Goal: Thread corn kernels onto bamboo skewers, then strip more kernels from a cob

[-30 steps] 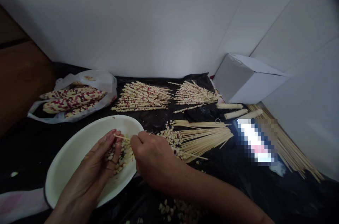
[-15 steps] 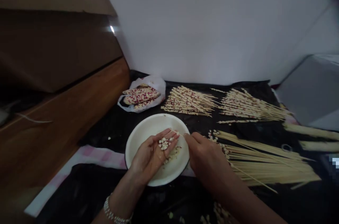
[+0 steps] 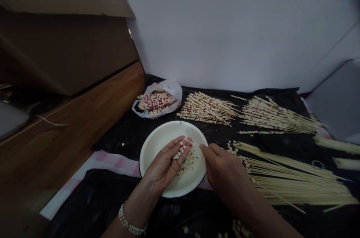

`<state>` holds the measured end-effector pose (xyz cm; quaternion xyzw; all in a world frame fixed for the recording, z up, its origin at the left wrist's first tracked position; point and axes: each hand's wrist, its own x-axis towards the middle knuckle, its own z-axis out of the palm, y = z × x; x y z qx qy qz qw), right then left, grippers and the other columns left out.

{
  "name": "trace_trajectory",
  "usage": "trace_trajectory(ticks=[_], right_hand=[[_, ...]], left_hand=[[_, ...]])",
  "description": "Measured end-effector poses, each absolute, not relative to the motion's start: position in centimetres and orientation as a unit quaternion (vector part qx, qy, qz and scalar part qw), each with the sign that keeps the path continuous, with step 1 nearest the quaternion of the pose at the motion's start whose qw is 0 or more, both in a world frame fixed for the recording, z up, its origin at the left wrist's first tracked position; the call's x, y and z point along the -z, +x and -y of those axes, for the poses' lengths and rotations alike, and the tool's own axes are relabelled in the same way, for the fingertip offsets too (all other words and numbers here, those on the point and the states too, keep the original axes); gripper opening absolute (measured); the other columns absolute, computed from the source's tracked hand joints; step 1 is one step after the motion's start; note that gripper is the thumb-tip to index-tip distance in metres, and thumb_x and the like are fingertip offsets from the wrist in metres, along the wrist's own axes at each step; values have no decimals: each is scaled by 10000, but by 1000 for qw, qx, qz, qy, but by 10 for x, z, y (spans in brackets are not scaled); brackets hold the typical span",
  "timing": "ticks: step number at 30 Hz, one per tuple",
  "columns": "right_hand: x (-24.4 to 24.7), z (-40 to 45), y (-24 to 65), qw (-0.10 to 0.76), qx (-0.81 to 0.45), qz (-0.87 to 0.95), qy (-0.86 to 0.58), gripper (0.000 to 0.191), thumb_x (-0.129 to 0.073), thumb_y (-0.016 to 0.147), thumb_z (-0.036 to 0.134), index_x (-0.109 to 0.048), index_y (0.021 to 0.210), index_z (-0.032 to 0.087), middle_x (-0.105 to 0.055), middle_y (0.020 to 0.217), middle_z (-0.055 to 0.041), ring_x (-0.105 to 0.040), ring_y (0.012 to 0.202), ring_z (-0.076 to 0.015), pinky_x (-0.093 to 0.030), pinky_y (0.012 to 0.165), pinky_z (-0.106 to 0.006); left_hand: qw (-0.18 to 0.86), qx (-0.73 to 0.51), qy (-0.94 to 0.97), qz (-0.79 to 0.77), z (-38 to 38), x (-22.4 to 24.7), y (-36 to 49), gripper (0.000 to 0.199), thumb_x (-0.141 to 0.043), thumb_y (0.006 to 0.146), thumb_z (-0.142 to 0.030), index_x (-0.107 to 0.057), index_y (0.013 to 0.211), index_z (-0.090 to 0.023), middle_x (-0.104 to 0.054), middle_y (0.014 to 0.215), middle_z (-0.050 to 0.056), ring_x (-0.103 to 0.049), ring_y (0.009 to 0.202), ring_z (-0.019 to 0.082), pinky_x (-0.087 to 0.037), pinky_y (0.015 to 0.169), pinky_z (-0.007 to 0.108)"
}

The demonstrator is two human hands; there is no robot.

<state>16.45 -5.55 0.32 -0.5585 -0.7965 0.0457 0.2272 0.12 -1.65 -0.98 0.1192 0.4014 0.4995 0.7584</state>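
Observation:
My left hand (image 3: 165,163) is cupped, palm up, over a white basin (image 3: 150,144), with several pale corn kernels (image 3: 180,152) in it. Its thumb and fingertips are drawn together near the tip of a thin wooden skewer (image 3: 189,141). At the basin's right rim my right hand (image 3: 222,164) is closed in a pinch round the skewer; the part inside the fist is hidden. Loose kernels and bits (image 3: 187,164) lie in the basin below my left hand.
Behind the basin, a plastic bag (image 3: 176,89) holds speckled corn cobs (image 3: 157,101). Two piles of kernel-threaded skewers (image 3: 206,108) (image 3: 266,114) lie beyond. Bare skewers (image 3: 295,181) spread at the right, near stripped cobs (image 3: 337,145). A cardboard box (image 3: 70,42) stands left.
My left fingers have curled in over the kernels, toward the skewer's tip. My right hand keeps its pinch. The whole view has shifted, so things sit slightly farther right.

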Motion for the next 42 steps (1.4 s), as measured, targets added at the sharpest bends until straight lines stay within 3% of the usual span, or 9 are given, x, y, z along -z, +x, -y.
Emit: trace_trajectory(ticks=[9, 32, 42], right_hand=[[-5, 57, 163, 234, -44, 799, -552, 245, -386, 835, 63, -606, 851, 171, -575, 725, -32, -501, 584, -141, -311, 552, -279], [-2, 58, 161, 213, -37, 806, -551, 267, -397, 787, 26, -610, 868, 164, -601, 757, -43, -546, 614, -150, -325, 550, -273], [-5, 61, 161, 213, 15, 814, -540, 269, -447, 750, 13, -624, 882, 166, -599, 732, -29, -543, 596, -163, -320, 544, -288]], left_hand=[[738, -519, 89, -422, 16, 13, 0, 159, -604, 788, -8, -660, 908, -96, -670, 875, 62, -670, 780, 97, -556, 742, 162], [717, -537, 147, -419, 19, 16, 1, 127, -647, 790, -91, -685, 910, -110, -692, 1042, 108, -680, 811, 112, -562, 731, 158], [714, -538, 130, -429, 17, 17, 0, 117, -671, 762, -62, -692, 871, -98, -719, 903, 89, -684, 793, 108, -559, 763, 163]])
